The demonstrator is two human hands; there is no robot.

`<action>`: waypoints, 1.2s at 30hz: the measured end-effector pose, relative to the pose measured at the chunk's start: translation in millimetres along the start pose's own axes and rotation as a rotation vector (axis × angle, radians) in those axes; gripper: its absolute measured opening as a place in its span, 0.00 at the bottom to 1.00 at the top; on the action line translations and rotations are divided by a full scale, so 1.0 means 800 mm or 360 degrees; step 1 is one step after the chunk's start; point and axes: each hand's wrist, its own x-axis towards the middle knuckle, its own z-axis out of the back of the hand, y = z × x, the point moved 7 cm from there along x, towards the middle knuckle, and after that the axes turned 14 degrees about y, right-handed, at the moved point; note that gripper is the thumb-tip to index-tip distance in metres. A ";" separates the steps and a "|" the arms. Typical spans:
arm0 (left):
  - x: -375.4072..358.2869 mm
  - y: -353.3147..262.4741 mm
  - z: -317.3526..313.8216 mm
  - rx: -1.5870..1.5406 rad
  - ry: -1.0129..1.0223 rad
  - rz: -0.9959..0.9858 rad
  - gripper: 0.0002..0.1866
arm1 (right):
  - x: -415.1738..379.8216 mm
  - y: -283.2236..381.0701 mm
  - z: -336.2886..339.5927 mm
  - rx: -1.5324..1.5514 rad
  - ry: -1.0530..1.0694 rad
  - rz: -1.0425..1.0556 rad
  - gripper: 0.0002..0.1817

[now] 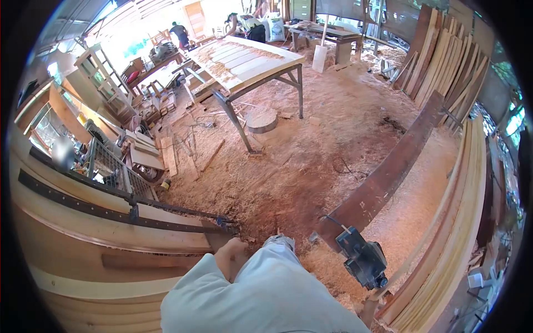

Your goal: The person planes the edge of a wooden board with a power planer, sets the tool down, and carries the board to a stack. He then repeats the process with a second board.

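Observation:
My left hand (pixel 230 258) shows at the bottom centre, coming out of a pale sleeve (pixel 191 297). It rests with curled fingers on the near end of a wide pale wooden panel (pixel 83 227), beside the end of a black bar clamp (pixel 111 213) that lies across the panel. The fingers are hidden, so the grip cannot be read. My pale trouser leg (pixel 277 277) is next to the hand. A dark electric planer (pixel 363 261) sits to the right, at the near end of a long dark plank (pixel 388 166). My right hand is out of view.
Sawdust covers the floor (pixel 311 144). A metal-legged table (pixel 244 58) carrying a panelled door stands ahead, with a round wooden disc (pixel 262 120) under it. Long planks are stacked at the right (pixel 444 250) and boards lean at the back right (pixel 444 61). Two people (pixel 179 33) work far back.

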 end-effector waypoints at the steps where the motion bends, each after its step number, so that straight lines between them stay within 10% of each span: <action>1: -0.008 -0.012 0.002 0.0004 -0.0004 -0.0016 0.30 | -0.012 0.007 0.017 0.0008 -0.0009 0.0011 0.27; 6: 0.038 -0.114 0.024 -0.0280 -0.0267 -0.0430 0.31 | -0.023 0.031 0.055 0.0778 0.0578 0.0074 0.24; 9: -0.091 -0.335 0.039 -0.0151 -0.0278 -0.0667 0.27 | -0.083 0.108 0.051 0.1161 0.0436 0.0031 0.24; 16: -0.117 -0.676 -0.153 -0.0058 0.0730 -0.1888 0.29 | -0.176 0.352 -0.175 0.1295 0.0345 0.0208 0.08; 21: -0.174 -0.725 -0.249 -0.0851 0.1743 -0.0720 0.23 | -0.231 0.474 -0.265 0.0690 0.0129 0.0363 0.11; 27: -0.167 -0.737 -0.265 -0.1020 0.2438 -0.0856 0.08 | -0.251 0.504 -0.271 0.0696 -0.0234 0.0618 0.17; 36: -0.161 -0.753 -0.225 -0.1067 0.2535 -0.0974 0.06 | -0.244 0.515 -0.288 0.0735 -0.0121 0.0632 0.23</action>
